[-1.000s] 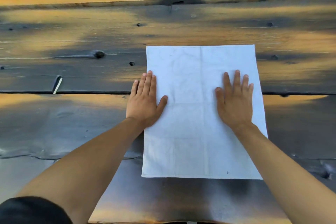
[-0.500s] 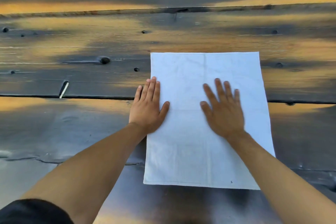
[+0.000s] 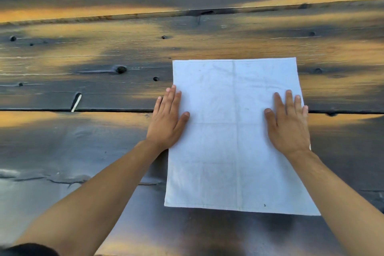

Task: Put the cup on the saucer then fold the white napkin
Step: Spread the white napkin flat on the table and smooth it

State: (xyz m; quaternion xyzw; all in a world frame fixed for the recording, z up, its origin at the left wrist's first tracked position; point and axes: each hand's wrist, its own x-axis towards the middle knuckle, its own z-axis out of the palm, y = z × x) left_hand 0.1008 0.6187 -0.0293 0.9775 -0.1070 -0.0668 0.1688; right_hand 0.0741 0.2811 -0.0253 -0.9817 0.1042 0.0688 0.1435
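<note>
The white napkin (image 3: 234,137) lies flat and unfolded on the dark wooden table, with faint crease lines across it. My left hand (image 3: 167,121) rests palm down on the napkin's left edge, fingers partly over the table. My right hand (image 3: 287,124) presses flat on the napkin's right edge, fingers together and pointing away from me. Neither hand holds anything. No cup or saucer is in view.
The table (image 3: 104,58) is made of dark planks with orange patches, knots and small holes. A gap between planks runs across under the napkin at mid height. A small white sliver (image 3: 76,102) sticks up at that gap on the left.
My right hand slid from the middle of the napkin out to its right edge. My left hand stayed on the left edge.
</note>
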